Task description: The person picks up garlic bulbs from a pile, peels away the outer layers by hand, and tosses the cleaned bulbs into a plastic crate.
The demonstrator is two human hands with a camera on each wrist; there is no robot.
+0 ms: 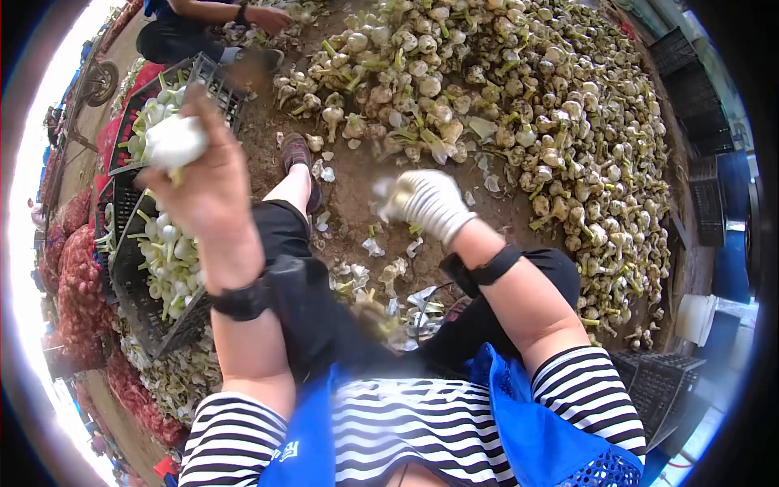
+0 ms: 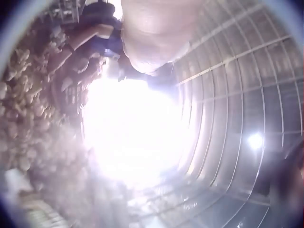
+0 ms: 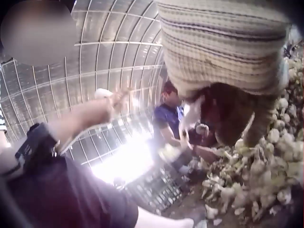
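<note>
In the upper left of the frame, the bare left hand (image 1: 215, 183) pinches a round white garlic bulb (image 1: 175, 143) near a black plastic crate (image 1: 224, 86), and the curled, white striped-gloved right hand (image 1: 432, 203), mid-frame, is farther off, its hold too blurry to tell.

The garlic bulb (image 1: 176, 144) is white, the shirt (image 1: 406, 424) black-and-white striped, the vest (image 1: 526, 414) blue.

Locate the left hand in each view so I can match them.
Head: left hand, left of centre, gripping a bulb.
Left wrist: top centre, cut off by the frame.
Right wrist: left of centre, blurred.
Shared landmark: garlic heap, at upper right, left side and lower right respectively.
</note>
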